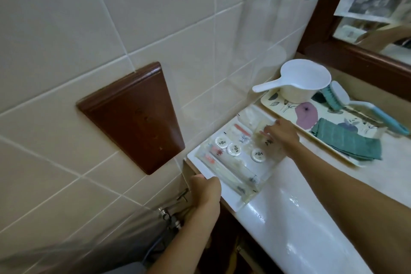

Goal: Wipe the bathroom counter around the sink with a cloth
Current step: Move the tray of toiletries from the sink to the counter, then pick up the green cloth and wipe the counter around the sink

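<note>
Cloth (343, 143), green and folded, lies on the near end of the flowered tray (283, 104), with one edge hanging over the tray's rim onto the counter (391, 162). No hand touches it. A white scoop (304, 82) stands at the far end of the flowered tray, and a brush (340, 93) with teal bristles lies along its right side. Just left of the flowered tray is a white tray (229, 196) of small toiletries, and both hands hold it. The left hand (205, 191) grips the corner farthest from the flowered tray, thumb on top. The right hand (282, 138), slightly blurred, has its fingers curled over the edge nearest the flowered tray. The sink (289, 218) lies nearer than the flowered tray, under the right forearm.
</note>
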A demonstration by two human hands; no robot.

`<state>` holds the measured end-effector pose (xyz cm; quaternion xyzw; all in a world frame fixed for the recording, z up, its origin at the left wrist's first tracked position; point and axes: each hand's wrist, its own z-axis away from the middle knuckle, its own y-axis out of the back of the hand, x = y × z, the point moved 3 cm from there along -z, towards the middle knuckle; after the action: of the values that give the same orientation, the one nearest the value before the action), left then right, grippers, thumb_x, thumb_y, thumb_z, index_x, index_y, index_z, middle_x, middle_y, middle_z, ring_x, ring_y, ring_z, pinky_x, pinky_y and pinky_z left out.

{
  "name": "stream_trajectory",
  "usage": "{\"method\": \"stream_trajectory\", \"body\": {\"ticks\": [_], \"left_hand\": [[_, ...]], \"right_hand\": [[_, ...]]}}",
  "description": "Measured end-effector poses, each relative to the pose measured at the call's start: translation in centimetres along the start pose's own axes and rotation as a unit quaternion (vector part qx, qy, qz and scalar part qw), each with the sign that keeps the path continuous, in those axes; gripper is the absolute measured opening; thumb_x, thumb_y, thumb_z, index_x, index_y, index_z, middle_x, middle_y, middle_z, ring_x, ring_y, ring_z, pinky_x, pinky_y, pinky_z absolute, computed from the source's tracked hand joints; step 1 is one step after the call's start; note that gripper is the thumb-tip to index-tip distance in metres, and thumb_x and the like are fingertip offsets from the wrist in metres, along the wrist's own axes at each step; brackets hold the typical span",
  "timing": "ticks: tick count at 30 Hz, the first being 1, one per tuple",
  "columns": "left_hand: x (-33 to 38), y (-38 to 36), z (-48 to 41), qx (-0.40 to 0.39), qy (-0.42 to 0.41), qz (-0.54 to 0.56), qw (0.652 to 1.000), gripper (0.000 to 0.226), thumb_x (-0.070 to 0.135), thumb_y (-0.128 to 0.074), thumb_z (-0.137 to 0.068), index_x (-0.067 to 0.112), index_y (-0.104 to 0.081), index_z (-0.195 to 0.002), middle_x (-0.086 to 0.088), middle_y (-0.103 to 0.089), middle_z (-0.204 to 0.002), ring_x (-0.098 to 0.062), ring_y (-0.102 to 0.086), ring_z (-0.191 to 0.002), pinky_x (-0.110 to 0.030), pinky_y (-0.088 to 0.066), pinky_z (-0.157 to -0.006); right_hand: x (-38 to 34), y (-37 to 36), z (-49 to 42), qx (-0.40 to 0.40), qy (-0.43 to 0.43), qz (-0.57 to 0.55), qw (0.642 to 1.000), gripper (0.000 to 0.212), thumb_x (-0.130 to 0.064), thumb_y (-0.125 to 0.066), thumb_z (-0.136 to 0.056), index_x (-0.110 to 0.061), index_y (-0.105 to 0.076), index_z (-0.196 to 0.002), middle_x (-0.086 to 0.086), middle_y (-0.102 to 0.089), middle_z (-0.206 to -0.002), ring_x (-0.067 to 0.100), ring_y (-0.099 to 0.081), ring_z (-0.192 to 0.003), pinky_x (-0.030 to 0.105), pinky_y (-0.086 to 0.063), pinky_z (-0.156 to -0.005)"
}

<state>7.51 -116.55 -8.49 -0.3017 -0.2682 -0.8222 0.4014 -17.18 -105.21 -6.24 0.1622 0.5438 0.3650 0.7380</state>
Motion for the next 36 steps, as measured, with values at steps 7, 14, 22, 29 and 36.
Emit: {"method": "stream_trajectory", "body": {"ticks": [7, 14, 22, 29, 36], "left_hand": [[0.5, -0.1, 0.0, 0.018, -0.015, -0.014, 1.000, 0.016, -0.008, -0.046, -0.077, 0.001, -0.056, -0.087, -0.009, -0.066, -0.081, -0.019, -0.060, -0.063, -0.022, -0.048, -0.050], [0.7, -2.2, 2.2, 0.122, -0.086, -0.096, 0.984, 0.074, 0.017, -0.075, -0.067, 0.029, -0.034, -0.128, -0.008, -0.029, -0.136, -0.032, -0.037, -0.122, -0.057, -0.039, -0.101], [-1.1, -14.4, 9.9, -0.163, -0.503, -0.240, 0.814, 0.033, 0.009, -0.062, -0.078, 0.026, -0.061, -0.106, 0.010, -0.047, -0.115, -0.018, -0.054, -0.109, -0.037, -0.048, -0.092], [-5.9, -19.5, 7.8, -0.176, -0.573, -0.475, 0.645, 0.047, 0.037, -0.049, -0.080, 0.028, -0.062, -0.124, 0.002, -0.051, -0.143, -0.016, -0.039, -0.128, -0.039, -0.045, -0.097], [-6.1, -19.9, 7.2, -0.174, -0.573, -0.477, 0.643, 0.046, 0.040, -0.051, -0.080, 0.033, -0.059, -0.125, 0.008, -0.046, -0.145, -0.014, -0.037, -0.130, -0.034, -0.038, -0.100]], "right_hand": [[-0.6, -0.4, -0.4, -0.019, 0.026, 0.024, 0.999, 0.046, -0.038, -0.062, -0.062, -0.014, -0.053, -0.100, 0.004, -0.053, -0.104, 0.025, -0.054, -0.094, 0.040, -0.043, -0.079], [1.8, 3.3, 1.8, 0.012, 0.059, -0.061, 0.996, 0.046, -0.023, -0.062, -0.075, -0.015, -0.059, -0.121, 0.002, -0.056, -0.128, 0.021, -0.052, -0.117, 0.034, -0.042, -0.095], [9.7, 12.3, 1.8, 0.164, 0.061, -0.018, 0.984, 0.028, -0.011, -0.056, -0.087, -0.008, -0.069, -0.112, 0.008, -0.066, -0.118, 0.023, -0.060, -0.105, 0.027, -0.044, -0.084], [12.5, 17.6, -4.4, 0.139, 0.078, 0.237, 0.958, 0.043, -0.016, -0.045, -0.089, -0.011, -0.052, -0.131, 0.013, -0.053, -0.132, 0.033, -0.049, -0.117, 0.044, -0.043, -0.093], [12.8, 17.0, -7.9, 0.072, 0.057, 0.362, 0.928, 0.043, -0.023, -0.050, -0.089, -0.014, -0.047, -0.130, 0.012, -0.047, -0.127, 0.030, -0.039, -0.120, 0.052, -0.029, -0.097]]}}
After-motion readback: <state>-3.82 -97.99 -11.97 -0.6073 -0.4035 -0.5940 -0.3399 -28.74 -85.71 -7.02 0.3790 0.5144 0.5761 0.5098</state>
